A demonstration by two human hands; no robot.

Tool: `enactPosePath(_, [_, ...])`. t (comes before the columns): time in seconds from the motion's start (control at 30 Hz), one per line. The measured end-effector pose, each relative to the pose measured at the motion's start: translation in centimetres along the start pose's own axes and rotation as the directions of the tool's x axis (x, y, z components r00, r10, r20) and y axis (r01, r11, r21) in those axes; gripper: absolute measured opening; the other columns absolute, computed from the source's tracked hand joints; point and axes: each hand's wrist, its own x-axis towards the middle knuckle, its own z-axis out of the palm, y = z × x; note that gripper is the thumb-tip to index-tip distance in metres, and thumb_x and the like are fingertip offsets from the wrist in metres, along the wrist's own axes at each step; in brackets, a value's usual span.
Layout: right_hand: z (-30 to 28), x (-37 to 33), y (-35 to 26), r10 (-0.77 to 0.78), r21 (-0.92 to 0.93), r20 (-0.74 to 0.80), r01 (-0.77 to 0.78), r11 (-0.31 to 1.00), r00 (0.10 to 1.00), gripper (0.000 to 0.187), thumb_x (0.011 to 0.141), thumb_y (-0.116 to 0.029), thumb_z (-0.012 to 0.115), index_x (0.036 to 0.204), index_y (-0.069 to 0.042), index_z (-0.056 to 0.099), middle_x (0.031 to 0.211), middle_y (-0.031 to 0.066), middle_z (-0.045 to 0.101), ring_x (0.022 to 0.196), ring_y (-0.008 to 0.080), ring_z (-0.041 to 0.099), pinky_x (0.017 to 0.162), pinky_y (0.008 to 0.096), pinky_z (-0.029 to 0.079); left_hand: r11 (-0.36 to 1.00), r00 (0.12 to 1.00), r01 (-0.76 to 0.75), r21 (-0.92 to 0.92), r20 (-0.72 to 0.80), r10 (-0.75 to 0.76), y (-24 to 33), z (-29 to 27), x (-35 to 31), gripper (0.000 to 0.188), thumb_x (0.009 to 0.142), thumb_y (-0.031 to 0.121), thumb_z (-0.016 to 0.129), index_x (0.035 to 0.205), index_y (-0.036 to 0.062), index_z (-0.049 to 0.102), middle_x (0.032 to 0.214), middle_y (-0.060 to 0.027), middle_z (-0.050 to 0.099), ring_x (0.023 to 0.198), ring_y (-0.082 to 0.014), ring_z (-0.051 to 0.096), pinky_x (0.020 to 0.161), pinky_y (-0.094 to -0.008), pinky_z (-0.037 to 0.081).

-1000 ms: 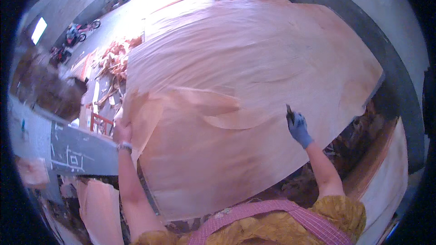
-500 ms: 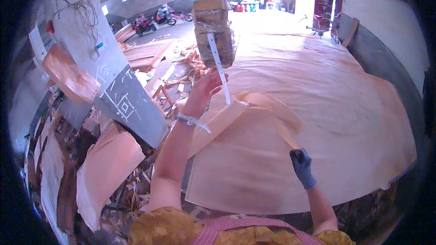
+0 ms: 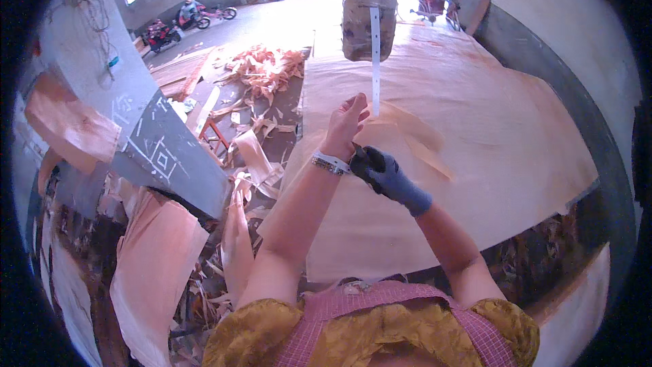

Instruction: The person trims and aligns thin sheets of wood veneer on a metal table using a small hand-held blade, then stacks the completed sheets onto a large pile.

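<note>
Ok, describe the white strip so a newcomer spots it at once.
Find the broad pale veneer sheet at the centre; a brown, wrapped block shows against its far part. The white strip runs down the block's front and past its bottom, ending near the left hand. Its straight, narrow shape and dark spots set it apart from block and sheet.

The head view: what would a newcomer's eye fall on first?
Probably the broad, pale sheet filling the middle and right. At top centre, a brown block shows above it with a white strip running down towards the raised, bare left hand; the gloved right hand, holding a small dark tool, is close to the left wrist. Left of the sheet lies a heap of curled scraps.
</note>
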Motion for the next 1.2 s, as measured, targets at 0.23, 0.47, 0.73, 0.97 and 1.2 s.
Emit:
enactPosePath(0.23, [-3.0,-6.8,0.7,0.368,0.048,-0.027,-0.367,0.929,0.929,0.026,0.094,-0.027,0.066,0.107,-0.005,0.067,0.075,0.0019,0.066,0.057,0.0059,0.053,0.048,0.02,0.04,0.618,0.819,-0.493,0.612,0.088,0.567,-8.1,3.4,1.9,0.044,0.087,0.036,0.073,0.122,0.0129,0.06,0.109,-0.0037,0.067,0.098,-0.0182,0.063,0.088,-0.035,0.047])
enactPosePath(0.47, [-15.2,-15.7,2.1,0.541,0.18,-0.333,-0.511,0.84,0.772,0.027,0.094,-0.03,0.066,0.103,-0.005,0.069,0.074,0.004,0.067,0.057,0.0065,0.056,0.048,0.0205,0.041,0.316,0.916,-0.366,0.876,0.399,-0.047,-15.7,11.1,5.5,0.044,0.089,0.047,0.068,0.113,0.0104,0.067,0.1,-0.0066,0.07,0.084,-0.0196,0.067,0.078,-0.0335,0.051])
enactPosePath(0.73, [-38.1,-22.1,13.6,0.555,0.341,-0.445,-0.439,0.831,0.703,0.024,0.093,-0.028,0.066,0.099,-0.005,0.068,0.075,0.0055,0.068,0.057,0.008,0.057,0.049,0.022,0.042,0.852,0.653,0.508,0.124,0.59,-0.475,-28.0,29.9,9.2,0.036,0.091,0.042,0.07,0.1,0.0069,0.07,0.087,-0.0021,0.069,0.081,-0.0102,0.067,0.066,-0.0225,0.049])
enactPosePath(0.97, [-50.3,-23.0,23.8,0.64,0.477,-0.398,-0.448,0.757,0.658,0.024,0.094,-0.027,0.065,0.1,-0.003,0.067,0.078,0.007,0.068,0.062,0.0116,0.062,0.049,0.0248,0.046,0.77,0.83,0.266,0.58,0.269,-0.489,-35.9,40.5,15.8,0.021,0.084,0.024,0.077,0.088,0.0053,0.069,0.079,-0.0021,0.067,0.075,-0.0076,0.063,0.067,-0.0242,0.05])
enactPosePath(1.2, [-56.2,-13.2,33.8,0.688,0.577,-0.351,-0.432,0.693,0.635,0.023,0.093,-0.022,0.065,0.102,-0.001,0.063,0.081,0.0076,0.067,0.067,0.0137,0.065,0.05,0.0273,0.049,0.601,0.988,0.0,0.799,0.094,-0.125,-42.6,42.8,28.5,0.021,0.077,0.023,0.079,0.084,0.0043,0.071,0.084,-0.0092,0.068,0.079,-0.0193,0.065,0.072,-0.0345,0.052])
